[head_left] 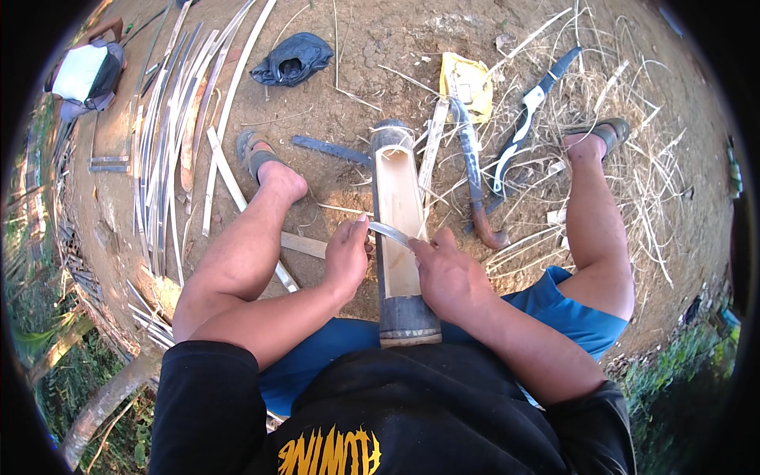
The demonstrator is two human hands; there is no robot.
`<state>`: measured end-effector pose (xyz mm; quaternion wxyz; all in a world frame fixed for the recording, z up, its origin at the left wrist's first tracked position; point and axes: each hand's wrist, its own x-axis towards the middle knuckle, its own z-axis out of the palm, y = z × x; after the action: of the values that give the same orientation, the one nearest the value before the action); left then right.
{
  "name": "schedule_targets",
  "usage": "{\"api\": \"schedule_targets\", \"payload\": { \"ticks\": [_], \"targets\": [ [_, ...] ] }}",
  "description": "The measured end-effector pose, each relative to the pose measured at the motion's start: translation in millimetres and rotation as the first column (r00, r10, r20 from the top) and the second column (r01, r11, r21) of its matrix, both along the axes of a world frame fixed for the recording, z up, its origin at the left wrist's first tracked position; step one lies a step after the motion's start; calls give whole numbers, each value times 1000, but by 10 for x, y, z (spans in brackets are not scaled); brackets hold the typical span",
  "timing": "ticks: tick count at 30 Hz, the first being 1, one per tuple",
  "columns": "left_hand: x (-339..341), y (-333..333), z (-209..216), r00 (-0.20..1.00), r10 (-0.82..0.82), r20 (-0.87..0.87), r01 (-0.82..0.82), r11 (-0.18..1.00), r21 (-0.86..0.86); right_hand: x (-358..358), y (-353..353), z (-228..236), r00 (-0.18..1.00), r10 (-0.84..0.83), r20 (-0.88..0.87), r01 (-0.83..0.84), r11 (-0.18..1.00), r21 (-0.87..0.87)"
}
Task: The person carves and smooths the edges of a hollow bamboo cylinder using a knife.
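Note:
Between my legs lies a bamboo tube (400,194) with a long opening cut in its upper side, its near end against my lap. Across the opening, a thin, slightly curved silvery-grey strip (388,232) runs from hand to hand; whether it is metal or bamboo I cannot make out. My left hand (347,257) is closed on its left end, thumb up, beside the tube's left wall. At the other end, my right hand (453,275) grips the strip with curled fingers, over the tube's right edge.
Right of the tube lie a long-bladed knife (467,150) with a brown handle, a saw (518,131) with a white-and-black handle, a yellow bag (473,87) and scattered shavings (633,182). Leftward are long bamboo strips (170,142), a dark bag (293,59) and another person (87,71).

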<state>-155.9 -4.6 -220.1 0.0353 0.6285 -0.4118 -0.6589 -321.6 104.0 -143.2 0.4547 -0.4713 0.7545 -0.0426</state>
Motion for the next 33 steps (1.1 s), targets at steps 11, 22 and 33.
{"api": "schedule_targets", "payload": {
  "ticks": [11, 22, 33],
  "targets": [
    [-52, -89, 41, 994, -112, -18, 109, 989, -102, -58, 29, 128, 992, -24, 124, 24, 1000, -5],
    [-133, -271, -44, 951, -284, 125, 300, 943, -140, -74, -82, 250, 988, 97, 120, -97, 995, -3],
    [-202, -405, -227, 942, -238, 237, 301, 912, -280, -20, -426, 144, 980, 197, 32, -199, 975, 95]
  ]
}}
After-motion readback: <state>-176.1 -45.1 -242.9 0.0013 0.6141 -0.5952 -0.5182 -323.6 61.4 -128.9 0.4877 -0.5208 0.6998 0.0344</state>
